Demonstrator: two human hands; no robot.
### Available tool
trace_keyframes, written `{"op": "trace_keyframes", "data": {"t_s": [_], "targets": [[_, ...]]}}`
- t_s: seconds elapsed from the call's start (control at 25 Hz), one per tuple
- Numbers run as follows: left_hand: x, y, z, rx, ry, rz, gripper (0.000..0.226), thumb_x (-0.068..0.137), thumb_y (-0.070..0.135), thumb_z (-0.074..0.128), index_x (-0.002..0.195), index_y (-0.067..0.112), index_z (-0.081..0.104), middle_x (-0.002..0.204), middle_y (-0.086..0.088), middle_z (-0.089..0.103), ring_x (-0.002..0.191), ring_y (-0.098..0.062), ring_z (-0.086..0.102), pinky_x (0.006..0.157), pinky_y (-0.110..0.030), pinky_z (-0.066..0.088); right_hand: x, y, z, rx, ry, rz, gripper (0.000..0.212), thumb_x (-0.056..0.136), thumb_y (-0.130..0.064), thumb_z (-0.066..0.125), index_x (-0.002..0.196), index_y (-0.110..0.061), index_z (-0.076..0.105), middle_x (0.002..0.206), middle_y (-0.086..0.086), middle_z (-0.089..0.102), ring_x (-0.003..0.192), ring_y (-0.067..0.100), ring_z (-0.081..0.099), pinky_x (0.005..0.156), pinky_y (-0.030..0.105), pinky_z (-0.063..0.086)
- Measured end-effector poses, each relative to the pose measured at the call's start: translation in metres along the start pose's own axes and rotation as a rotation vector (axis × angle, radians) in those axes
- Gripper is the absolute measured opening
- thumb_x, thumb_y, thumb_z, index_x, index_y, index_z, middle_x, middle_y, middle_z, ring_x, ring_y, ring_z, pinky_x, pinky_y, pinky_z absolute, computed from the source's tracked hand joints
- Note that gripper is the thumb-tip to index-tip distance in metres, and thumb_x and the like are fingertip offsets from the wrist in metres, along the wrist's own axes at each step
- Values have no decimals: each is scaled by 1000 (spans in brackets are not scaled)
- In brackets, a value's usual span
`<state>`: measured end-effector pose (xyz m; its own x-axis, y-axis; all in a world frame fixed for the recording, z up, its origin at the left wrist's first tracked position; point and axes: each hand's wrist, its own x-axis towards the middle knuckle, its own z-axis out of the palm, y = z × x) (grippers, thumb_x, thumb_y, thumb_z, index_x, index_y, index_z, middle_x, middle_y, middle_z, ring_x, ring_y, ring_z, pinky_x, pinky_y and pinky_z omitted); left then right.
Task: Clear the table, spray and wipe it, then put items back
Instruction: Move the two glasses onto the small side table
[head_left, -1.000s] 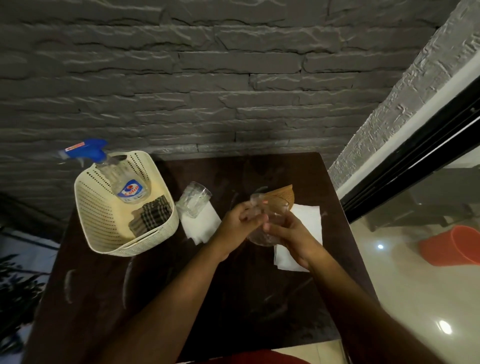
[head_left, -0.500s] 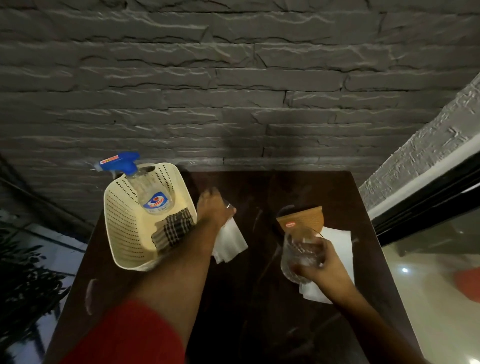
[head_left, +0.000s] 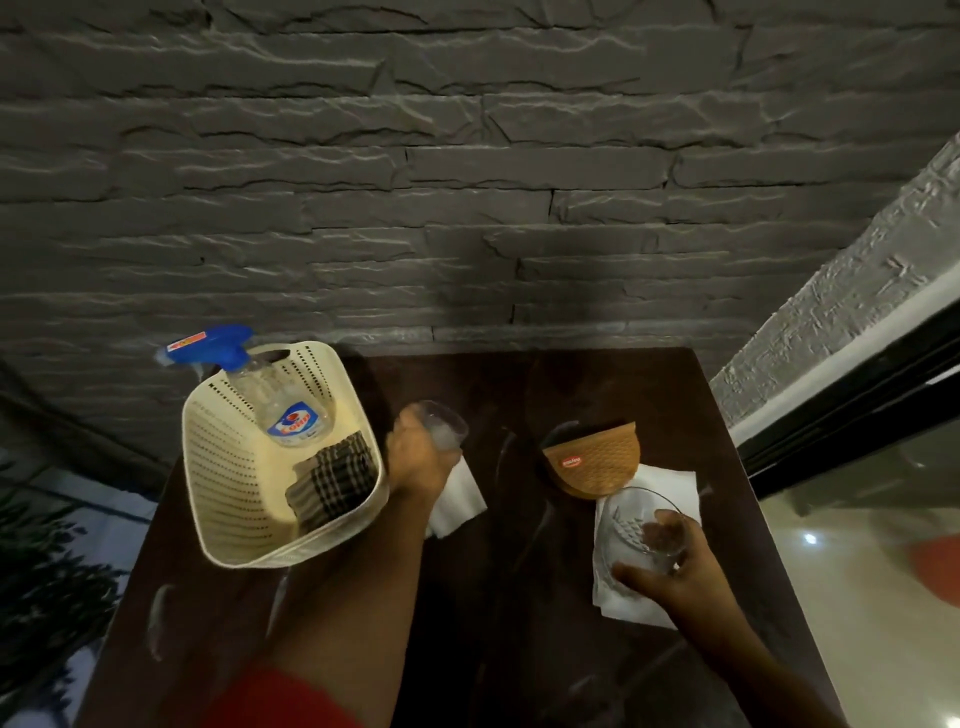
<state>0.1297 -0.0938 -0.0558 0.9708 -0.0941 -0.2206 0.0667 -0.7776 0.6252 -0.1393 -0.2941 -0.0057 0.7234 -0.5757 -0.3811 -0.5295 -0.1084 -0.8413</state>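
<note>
Left hand (head_left: 420, 462) curled round a small clear glass (head_left: 441, 425), gripping it just right of the basket (head_left: 228, 525), over the near-left napkin (head_left: 457, 500); whether the glass touches the napkin cannot be told. Right hand (head_left: 680, 577) wrapped round a larger cut glass (head_left: 636, 530), thumb across the near side, fingers at the far rim, held over the right napkin (head_left: 670, 483). Just beyond that napkin, touching its far edge, a woven tan coaster piece (head_left: 592, 460) with a red label.

In the basket: a spray bottle (head_left: 283, 400) leaning toward the wall with its blue trigger past the rim, and a folded checked cloth (head_left: 335, 480) against the near right wall. Basket hard by the table's left edge, its far corner overhanging.

Dark table (head_left: 519, 623) butted against the stone wall (head_left: 467, 182) at the far side. Right edge close to the right napkin, tiled floor (head_left: 857, 623) below it. Bare tabletop between the two arms and toward the near edge; also behind the coaster piece up to the wall.

Against half a second ago: left hand now visibly round the small glass rather than covering it from above; right hand and cut glass lower and nearer over the napkin; basket, bottle and cloth unmoved.
</note>
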Motion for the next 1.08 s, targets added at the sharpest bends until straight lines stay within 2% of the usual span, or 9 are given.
{"op": "trace_keyframes", "data": {"t_s": [0.24, 0.36, 0.44, 0.52, 0.64, 0.8, 0.92, 1.0, 1.08], "targets": [[-92, 3, -18, -316, 99, 113, 91, 53, 30, 92, 124, 38, 36, 126, 6, 51, 115, -11, 52, 97, -25, 46, 7, -1, 12, -7, -39, -41, 85, 61, -10, 89, 132, -18, 42, 109, -9, 56, 105, 17, 58, 87, 30, 48], [-136, -12, -28, -421, 124, 72, 89, 52, 24, 92, 125, 34, 42, 117, 14, 55, 110, -8, 57, 93, -24, 48, 8, -8, 25, -20, -83, -103, 83, 65, -6, 86, 133, -17, 41, 106, -15, 56, 96, 4, 56, 78, 16, 43], [-162, -29, -38, -444, 165, 12, 88, 53, 23, 92, 123, 39, 41, 114, 16, 57, 106, -7, 59, 90, -22, 47, 7, -14, 43, -62, -156, -133, 81, 67, -11, 86, 133, -21, 42, 104, -18, 57, 97, 3, 57, 84, 24, 47], [-178, -41, -50, -473, 198, -26, 88, 53, 21, 92, 121, 42, 40, 114, 16, 57, 105, -6, 57, 89, -21, 45, 7, -22, 57, -95, -201, -158, 85, 65, -20, 88, 134, -27, 40, 110, -13, 59, 103, 13, 61, 92, 39, 51], [-202, -67, -72, -488, 295, -40, 89, 51, 22, 93, 122, 38, 42, 116, 14, 58, 108, -7, 58, 89, -19, 45, -11, -42, 83, -137, -262, -255, 84, 65, -22, 89, 134, -28, 41, 116, -7, 56, 106, 16, 57, 96, 38, 46], [-247, -125, -107, -558, 415, -151, 89, 51, 27, 94, 122, 41, 41, 116, 16, 60, 106, -4, 60, 92, -24, 48, -44, -62, 129, -218, -426, -347, 87, 63, -20, 89, 136, -23, 42, 126, -4, 54, 111, 12, 54, 97, 31, 43], [-296, -178, -130, -624, 508, -247, 89, 53, 30, 94, 125, 36, 43, 118, 15, 60, 107, 0, 60, 95, -31, 51, -82, -72, 169, -293, -545, -405, 87, 65, -21, 89, 138, -20, 42, 120, -4, 54, 107, 12, 51, 93, 28, 40], [-343, -226, -150, -640, 615, -352, 92, 51, 37, 92, 128, 32, 43, 124, 9, 58, 112, -5, 58, 97, -39, 51, -123, -71, 208, -334, -653, -443, 83, 66, -28, 88, 136, -26, 43, 117, -10, 55, 106, 11, 53, 90, 28, 41], [-387, -267, -166, -624, 704, -464, 91, 49, 44, 90, 126, 36, 43, 127, 7, 56, 115, -11, 57, 97, -40, 51, -163, -68, 245, -376, -758, -501, 76, 67, -35, 87, 131, -29, 47, 112, -13, 59, 104, 9, 58, 85, 20, 44]]}}
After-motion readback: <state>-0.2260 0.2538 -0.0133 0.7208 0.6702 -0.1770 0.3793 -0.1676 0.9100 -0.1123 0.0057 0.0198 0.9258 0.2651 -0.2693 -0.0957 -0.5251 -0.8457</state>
